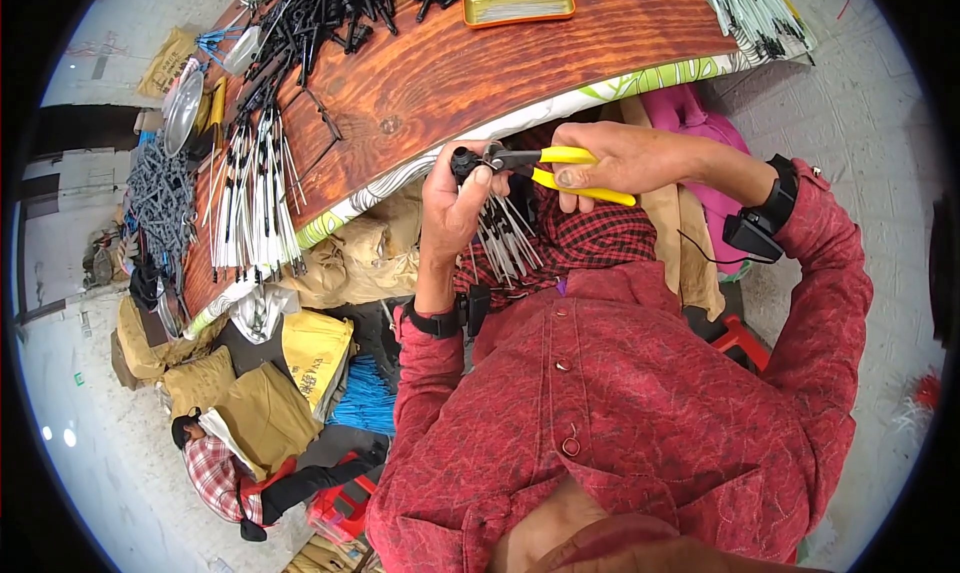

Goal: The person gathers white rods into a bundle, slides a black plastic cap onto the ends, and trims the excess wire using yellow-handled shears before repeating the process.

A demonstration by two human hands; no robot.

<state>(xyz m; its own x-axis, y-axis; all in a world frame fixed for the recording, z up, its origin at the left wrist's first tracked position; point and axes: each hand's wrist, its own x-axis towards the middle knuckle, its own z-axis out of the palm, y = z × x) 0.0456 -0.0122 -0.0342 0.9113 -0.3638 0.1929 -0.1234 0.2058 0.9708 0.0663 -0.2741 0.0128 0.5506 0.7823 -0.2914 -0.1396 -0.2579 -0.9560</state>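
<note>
My left hand (pixel 448 211), closed at the near edge of the table, holds a dark piece that looks like an umbrella frame. Its round black hub (pixel 464 161) sticks up past my thumb. Thin white and black ribs (pixel 508 243) hang below it over my checked lap; whether they all join the hub is hidden. A pair of pliers (pixel 590 187) with yellow handles is gripped in my right hand (pixel 635 161). Their dark jaws lie at the hub, close to my left thumb; what is between the jaws is too small to tell.
On the wooden table (pixel 420 103) are a yellow tray (pixel 470 20) of thin metal pins, a heap of black frame parts (pixel 320 8), and white rib bundles (pixel 255 208) (pixel 755 13). Sacks (pixel 315 348) and blue rods (pixel 362 398) lie below. Another person (pixel 215 473) sits at lower left.
</note>
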